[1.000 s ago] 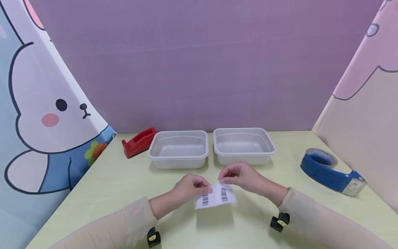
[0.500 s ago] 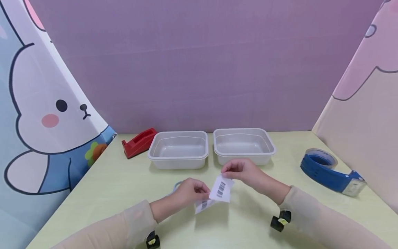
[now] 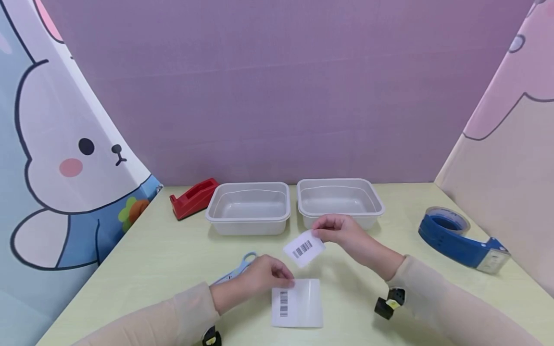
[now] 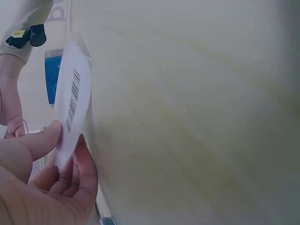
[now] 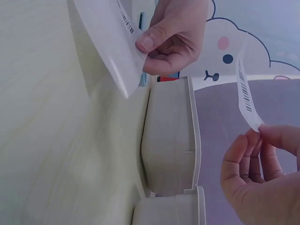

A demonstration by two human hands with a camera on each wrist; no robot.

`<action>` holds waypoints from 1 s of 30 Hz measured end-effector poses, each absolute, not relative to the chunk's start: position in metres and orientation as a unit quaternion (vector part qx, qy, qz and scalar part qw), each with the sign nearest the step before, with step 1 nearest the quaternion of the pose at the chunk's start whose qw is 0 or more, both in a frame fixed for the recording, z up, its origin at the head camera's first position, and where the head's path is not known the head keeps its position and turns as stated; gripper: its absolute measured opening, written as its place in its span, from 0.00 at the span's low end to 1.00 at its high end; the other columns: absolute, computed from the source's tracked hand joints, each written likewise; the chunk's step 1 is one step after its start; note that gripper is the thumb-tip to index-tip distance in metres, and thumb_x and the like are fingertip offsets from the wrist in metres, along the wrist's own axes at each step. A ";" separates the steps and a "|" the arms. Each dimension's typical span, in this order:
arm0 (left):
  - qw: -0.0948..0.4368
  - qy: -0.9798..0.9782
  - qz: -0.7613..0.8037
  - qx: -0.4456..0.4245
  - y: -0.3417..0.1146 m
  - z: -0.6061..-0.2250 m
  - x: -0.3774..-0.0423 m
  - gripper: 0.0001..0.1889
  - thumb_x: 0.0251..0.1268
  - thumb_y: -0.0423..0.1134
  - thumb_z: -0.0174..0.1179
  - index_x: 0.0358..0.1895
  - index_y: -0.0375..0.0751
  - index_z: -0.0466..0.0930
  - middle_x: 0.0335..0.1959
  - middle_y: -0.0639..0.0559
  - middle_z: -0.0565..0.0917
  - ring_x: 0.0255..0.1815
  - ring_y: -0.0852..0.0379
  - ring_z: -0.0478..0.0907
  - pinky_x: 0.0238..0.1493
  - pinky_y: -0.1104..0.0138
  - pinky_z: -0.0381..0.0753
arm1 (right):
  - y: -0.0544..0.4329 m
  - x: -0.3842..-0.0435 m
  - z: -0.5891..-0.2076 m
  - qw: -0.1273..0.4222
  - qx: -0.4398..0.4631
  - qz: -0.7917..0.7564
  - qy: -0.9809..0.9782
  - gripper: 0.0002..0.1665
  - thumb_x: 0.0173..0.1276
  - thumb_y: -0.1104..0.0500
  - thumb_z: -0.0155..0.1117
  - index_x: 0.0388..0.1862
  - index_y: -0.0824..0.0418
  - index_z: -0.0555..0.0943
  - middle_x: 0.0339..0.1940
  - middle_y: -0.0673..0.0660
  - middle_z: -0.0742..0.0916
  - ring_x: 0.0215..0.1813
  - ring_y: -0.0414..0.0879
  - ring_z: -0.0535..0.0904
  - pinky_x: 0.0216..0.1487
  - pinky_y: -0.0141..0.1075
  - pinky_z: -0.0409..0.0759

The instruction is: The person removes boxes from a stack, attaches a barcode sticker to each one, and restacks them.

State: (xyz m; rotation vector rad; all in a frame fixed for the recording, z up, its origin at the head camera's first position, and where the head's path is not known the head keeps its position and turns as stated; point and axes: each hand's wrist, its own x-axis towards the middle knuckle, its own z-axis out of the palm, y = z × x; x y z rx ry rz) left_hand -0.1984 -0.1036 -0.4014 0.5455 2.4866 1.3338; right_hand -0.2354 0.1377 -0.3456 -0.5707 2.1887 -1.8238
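Between thumb and fingertips of the right hand (image 3: 345, 236), head view: one barcode label (image 3: 303, 248), pinched. Left hand (image 3: 265, 275): pinching one barcoded sheet (image 3: 298, 305). Left wrist: sheet edge gripped. Right wrist: both apart; we judge peeling done, the next move needing light edge-hold.

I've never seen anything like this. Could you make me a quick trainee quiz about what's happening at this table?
1. Multiple choice: what does the right hand pinch?
A) the red dispenser
B) a small barcode label
C) a white container

2. True or false: the sheet held by the left hand shows one barcode.

3. Open question: which tool lies on the table, partly hidden behind the left hand and wrist?

Key: 1. B; 2. True; 3. The light blue scissors.
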 end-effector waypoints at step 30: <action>-0.017 0.749 0.662 0.007 -0.111 -0.361 -0.193 0.12 0.60 0.33 0.67 0.43 0.29 0.80 0.35 0.44 0.85 0.33 0.60 0.82 0.40 0.65 0.87 | 0.111 -0.234 -0.349 0.101 -0.174 -0.666 0.718 0.12 0.66 0.68 0.63 0.45 0.75 0.76 0.36 0.49 0.86 0.37 0.41 0.83 0.49 0.34 0.82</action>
